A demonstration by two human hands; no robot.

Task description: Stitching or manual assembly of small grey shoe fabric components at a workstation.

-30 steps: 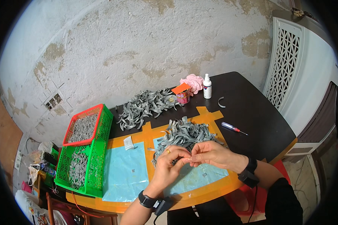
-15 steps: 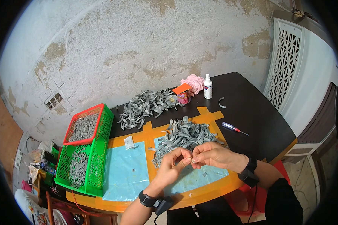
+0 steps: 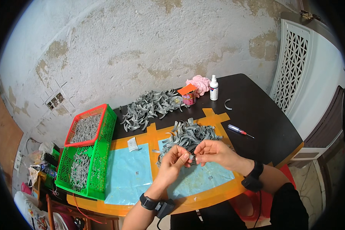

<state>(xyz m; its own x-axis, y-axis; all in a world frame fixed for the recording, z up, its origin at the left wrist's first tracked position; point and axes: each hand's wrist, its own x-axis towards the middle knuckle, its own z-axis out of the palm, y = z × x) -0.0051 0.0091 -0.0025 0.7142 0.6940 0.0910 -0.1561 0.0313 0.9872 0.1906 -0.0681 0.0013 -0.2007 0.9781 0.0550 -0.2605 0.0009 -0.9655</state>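
My left hand [image 3: 174,162] pinches a small grey rubbery-looking piece [image 3: 191,156] between thumb and fingertips, above the near edge of a heap of curved grey strips [image 3: 193,135]. Facing it from the right, my right hand [image 3: 217,154] has its thumb and fingers parted around a gap, the tips close beside that piece. Both hands are over a light blue sheet [image 3: 218,175] fixed to the table with orange tape. Dark bands with small boxes circle both wrists. The exact shape of the held piece is too small to make out.
Left stand a green basket [image 3: 97,168] and a red basket [image 3: 103,119], both holding small grey pieces. A second strip heap [image 3: 151,109] lies behind. Farther right are a can [image 3: 188,99], pink cloth [image 3: 199,82], white spray bottle [image 3: 214,90], single strip [image 3: 227,104] and screwdriver [image 3: 239,130].
My fingertips, which met before, have come apart. The left hand has shifted slightly left, the right hand's fingers have spread, and the small grey piece now shows at the left fingertips.
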